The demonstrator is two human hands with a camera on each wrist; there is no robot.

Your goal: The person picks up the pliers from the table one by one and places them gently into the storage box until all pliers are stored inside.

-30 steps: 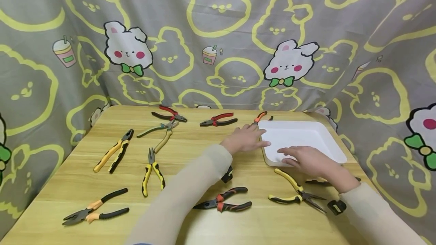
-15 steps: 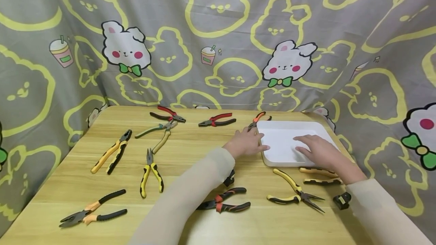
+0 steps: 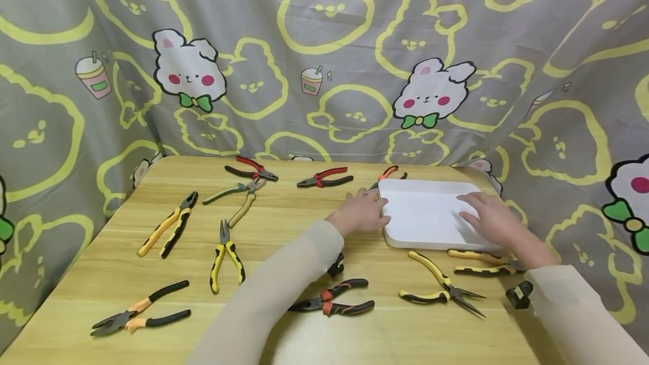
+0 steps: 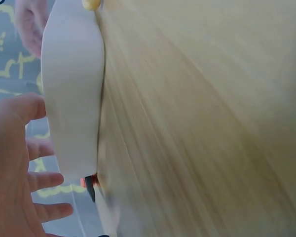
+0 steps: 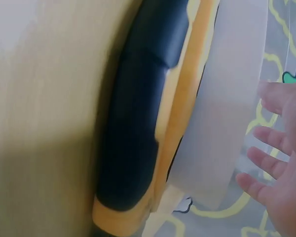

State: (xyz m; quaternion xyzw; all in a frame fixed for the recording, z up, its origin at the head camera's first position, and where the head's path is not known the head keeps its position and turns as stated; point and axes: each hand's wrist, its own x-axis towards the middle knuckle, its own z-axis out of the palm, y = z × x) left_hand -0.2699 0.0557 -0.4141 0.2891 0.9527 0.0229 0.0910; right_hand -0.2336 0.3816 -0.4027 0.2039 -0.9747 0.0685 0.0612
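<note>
A shallow white tray (image 3: 426,210) lies at the table's back right. My left hand (image 3: 359,213) is at its left side, fingers spread; in the left wrist view the thumb and fingers of the left hand (image 4: 12,163) reach the rim of the tray (image 4: 71,94). Over the tray's right part is my right hand (image 3: 492,219), its fingers extended and pointing left. The right wrist view has the right hand (image 5: 288,153) loosely spread beside the tray wall (image 5: 219,108); contact there is unclear. Yellow-and-black pliers (image 3: 479,263) lie under the right forearm, partly hidden.
Long-nose pliers (image 3: 446,286) lie before the tray, black-and-red pliers (image 3: 342,300) front centre. Orange-handled pliers (image 3: 387,173) sit behind its left corner, and red-handled pliers (image 3: 324,177) further left. Several more pliers (image 3: 167,224) spread over the left side. A patterned curtain (image 3: 350,61) surrounds the table.
My right hand has moved right, from the tray's front left to its right part. The tray has shifted slightly left, and my left hand has edged left at its rim.
</note>
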